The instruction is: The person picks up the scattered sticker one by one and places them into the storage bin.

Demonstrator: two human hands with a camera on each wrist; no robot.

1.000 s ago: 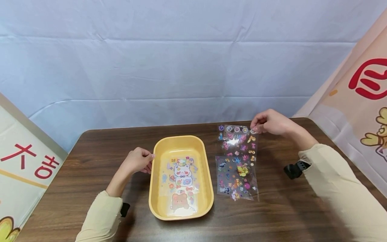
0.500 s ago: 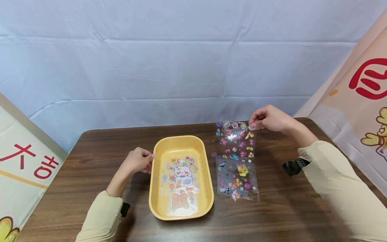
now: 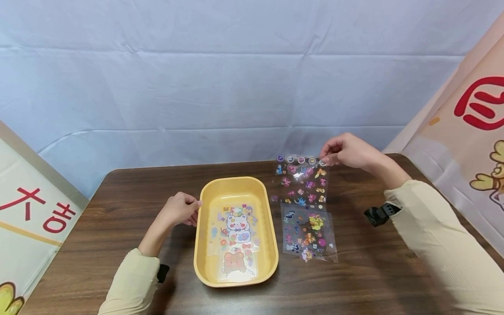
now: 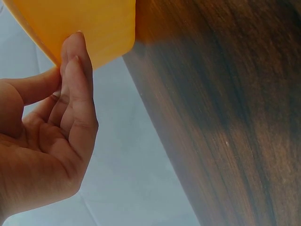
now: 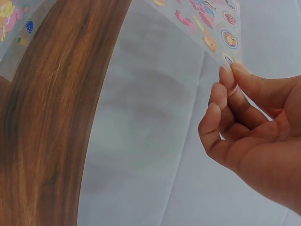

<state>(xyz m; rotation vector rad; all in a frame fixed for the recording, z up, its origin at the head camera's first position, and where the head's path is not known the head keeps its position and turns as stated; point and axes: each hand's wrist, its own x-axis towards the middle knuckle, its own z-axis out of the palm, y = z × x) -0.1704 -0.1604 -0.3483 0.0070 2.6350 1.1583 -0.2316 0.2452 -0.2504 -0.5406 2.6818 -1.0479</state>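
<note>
- A yellow, rounded-rectangular plastic tray (image 3: pixel 232 189) sits on a dark brown wood-grain table (image 3: pixel 130 205), its long axis running from the person's side towards the far edge.
- The left hand (image 3: pixel 182 209) pinches the tray's left rim, thumb to one side of the wall and fingers to the other.
- Well apart from it, at the far right, the right hand (image 3: pixel 348 151) pinches a corner of a clear plastic sheet of small multicoloured stickers (image 3: pixel 301 181) between thumb and fingertips.
- This held sheet reaches leftward and towards the person from that far right corner; it lies to the right of the tray's far half, so the right hand is much the nearer one, and the tray stands between the sheet and the left hand.
- A second clear sticker sheet (image 3: pixel 309 236) lies on the table just right of the tray, on the person's side of the held sheet. The see-through plastic makes it hard to tell whether the two touch where their edges meet.
- Inside the tray lie clear sheets printed with a white bear (image 3: pixel 238 223) and a brown bear (image 3: pixel 235 262).
</note>
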